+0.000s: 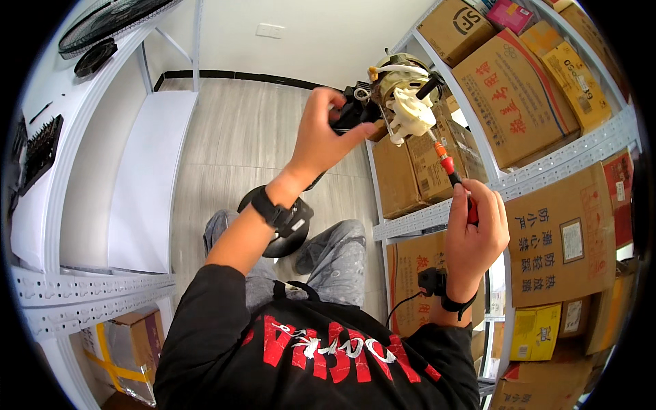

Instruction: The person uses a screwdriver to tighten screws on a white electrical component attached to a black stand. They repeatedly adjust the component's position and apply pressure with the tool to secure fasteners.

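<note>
A fan motor assembly (402, 80) with a cream plastic gearbox (410, 113), wires and a black shaft is raised ahead of me on a black mount (357, 109). My left hand (322, 133) is at that mount, fingers curled but apart from the thumb; I cannot tell whether it touches. My right hand (478, 225) grips a red, orange and black screwdriver (447, 164), pointed up with its metal end at the gearbox's lower side. A round black base (287, 242) is below, between my legs, partly hidden by my left forearm.
Metal shelves (506, 181) full of cardboard boxes (560, 232) line the right side. A left shelf (82, 277) holds a black wire grille (102, 27) and a black tool rack (41, 154), with a taped box (123, 348) lower down. A white wall (260, 51) is ahead.
</note>
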Motion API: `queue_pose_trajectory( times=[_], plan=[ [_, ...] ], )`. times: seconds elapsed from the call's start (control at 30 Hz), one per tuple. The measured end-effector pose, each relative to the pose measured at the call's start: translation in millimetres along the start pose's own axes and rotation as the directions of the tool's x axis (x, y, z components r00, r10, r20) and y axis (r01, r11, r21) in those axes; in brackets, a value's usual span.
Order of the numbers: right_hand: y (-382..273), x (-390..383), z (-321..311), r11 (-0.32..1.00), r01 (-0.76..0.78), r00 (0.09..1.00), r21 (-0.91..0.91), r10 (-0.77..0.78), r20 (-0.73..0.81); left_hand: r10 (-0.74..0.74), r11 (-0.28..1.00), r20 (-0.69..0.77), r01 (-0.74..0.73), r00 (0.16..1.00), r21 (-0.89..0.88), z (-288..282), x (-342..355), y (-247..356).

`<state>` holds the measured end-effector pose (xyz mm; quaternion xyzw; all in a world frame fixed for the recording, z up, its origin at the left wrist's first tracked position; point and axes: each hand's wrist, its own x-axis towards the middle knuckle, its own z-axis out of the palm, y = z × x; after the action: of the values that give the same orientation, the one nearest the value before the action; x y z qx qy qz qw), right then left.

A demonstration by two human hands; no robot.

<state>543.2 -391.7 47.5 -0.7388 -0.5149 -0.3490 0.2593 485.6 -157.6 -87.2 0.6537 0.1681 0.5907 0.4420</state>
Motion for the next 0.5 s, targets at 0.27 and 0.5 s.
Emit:
queue_pose_trajectory(
  times=[0.27, 0.5],
  plan=[
    [-11, 8, -2, 0.997, 0.048, 0.998, 0.053, -0.05, 0.03, -0.016, 0.518, 0.751, 0.648, 0.66, -0.558, 23, -16, 0],
    [11, 1, 0, 0.989, 0.135, 0.991, 0.066, -0.133, -0.032, 0.059, 0.226, 0.736, 0.709, 0.674, -0.667, 41, -11, -1]
  ],
)
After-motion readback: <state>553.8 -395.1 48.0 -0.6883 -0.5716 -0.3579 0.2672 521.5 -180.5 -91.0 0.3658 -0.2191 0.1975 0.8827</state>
